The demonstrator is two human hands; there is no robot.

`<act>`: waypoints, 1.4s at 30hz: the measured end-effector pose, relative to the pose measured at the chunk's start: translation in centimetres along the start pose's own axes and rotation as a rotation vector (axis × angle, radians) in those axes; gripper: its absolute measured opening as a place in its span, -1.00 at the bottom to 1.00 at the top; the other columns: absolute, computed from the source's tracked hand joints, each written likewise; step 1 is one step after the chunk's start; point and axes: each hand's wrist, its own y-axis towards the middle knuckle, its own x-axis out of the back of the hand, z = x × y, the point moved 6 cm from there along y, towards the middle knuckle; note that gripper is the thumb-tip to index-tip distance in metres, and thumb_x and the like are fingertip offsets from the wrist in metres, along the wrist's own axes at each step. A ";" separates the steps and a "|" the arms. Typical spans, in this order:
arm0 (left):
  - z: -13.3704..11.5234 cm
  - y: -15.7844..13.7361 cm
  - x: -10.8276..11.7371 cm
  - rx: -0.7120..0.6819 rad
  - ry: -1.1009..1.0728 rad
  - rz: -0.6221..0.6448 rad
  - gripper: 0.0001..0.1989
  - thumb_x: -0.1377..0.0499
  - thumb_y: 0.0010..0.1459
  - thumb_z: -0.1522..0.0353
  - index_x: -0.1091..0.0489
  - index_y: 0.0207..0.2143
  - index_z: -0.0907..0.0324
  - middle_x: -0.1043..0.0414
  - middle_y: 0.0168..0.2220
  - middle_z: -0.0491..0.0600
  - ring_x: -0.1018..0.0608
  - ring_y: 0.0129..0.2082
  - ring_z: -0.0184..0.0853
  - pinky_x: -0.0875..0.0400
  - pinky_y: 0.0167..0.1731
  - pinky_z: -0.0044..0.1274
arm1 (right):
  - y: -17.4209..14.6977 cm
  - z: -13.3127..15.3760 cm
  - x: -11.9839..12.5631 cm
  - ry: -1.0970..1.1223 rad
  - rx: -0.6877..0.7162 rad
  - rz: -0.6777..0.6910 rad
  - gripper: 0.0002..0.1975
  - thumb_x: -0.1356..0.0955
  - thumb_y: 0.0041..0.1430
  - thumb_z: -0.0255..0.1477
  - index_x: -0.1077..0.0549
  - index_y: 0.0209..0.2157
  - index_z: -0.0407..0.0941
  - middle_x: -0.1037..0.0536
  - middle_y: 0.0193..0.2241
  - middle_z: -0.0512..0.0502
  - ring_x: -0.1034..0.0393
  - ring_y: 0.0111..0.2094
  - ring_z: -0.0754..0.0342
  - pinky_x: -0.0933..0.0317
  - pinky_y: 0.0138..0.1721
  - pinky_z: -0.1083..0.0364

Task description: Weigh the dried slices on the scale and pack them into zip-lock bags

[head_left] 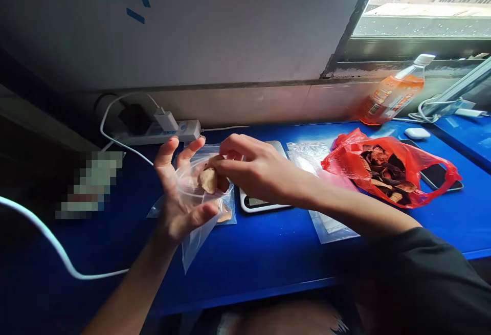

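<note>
My left hand [174, 197] holds a clear plastic bag [195, 240], its thumb and fingers spread around the bag's mouth. In the fingers of my right hand [253, 166] is a pale tan dried slice [209, 180], at the bag's opening. The fingertips of that hand are partly hidden. Beneath my hands lies another clear bag with orange-brown pieces [225, 213] in it. A white digital scale [264, 205] sits under my right hand, mostly covered by it. To the right, an open red plastic bag [347, 169] holds many dark brown dried slices [387, 169].
Flat clear bags [332, 230] lie right of the scale on the blue table [268, 263]. A phone [441, 177] is partly under the red bag. Behind stand an orange drink bottle [397, 92] and a power strip [187, 130]. A white cable [49, 238] crosses the left side.
</note>
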 end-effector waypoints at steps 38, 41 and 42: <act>-2.3 2.0 0.8 -0.002 0.226 -0.495 -0.81 -0.38 -0.03 0.47 -0.49 -0.34 0.12 -0.50 -0.39 -0.17 -0.51 -0.40 -0.54 -0.43 -0.31 -0.73 | -4.2 -0.7 5.4 -0.152 -0.200 -0.169 -0.79 -0.14 0.26 -0.64 -0.31 -0.36 -0.13 -0.37 -0.50 -0.02 -0.12 -0.49 0.15 -0.04 -0.43 0.14; -2.9 2.9 0.1 -0.140 0.347 -0.437 -0.84 -0.35 -0.01 0.51 -0.46 -0.39 0.13 -0.47 -0.44 -0.17 -0.51 -0.37 -0.49 -0.45 -0.20 -0.62 | -4.4 -2.4 5.0 -0.081 -0.250 -0.241 -0.83 -0.18 0.22 -0.65 -0.31 -0.36 -0.13 -0.41 -0.49 -0.01 -0.18 -0.50 0.18 -0.07 -0.47 0.16; -3.2 3.3 -0.2 -0.191 0.373 -0.416 -0.82 -0.36 -0.02 0.51 -0.46 -0.37 0.13 -0.47 -0.44 -0.17 -0.52 -0.37 -0.47 -0.46 -0.18 -0.58 | -4.5 -2.7 5.3 -0.045 -0.255 -0.284 -0.84 -0.20 0.21 -0.64 -0.32 -0.35 -0.13 -0.42 -0.47 -0.01 -0.22 -0.49 0.18 -0.10 -0.45 0.17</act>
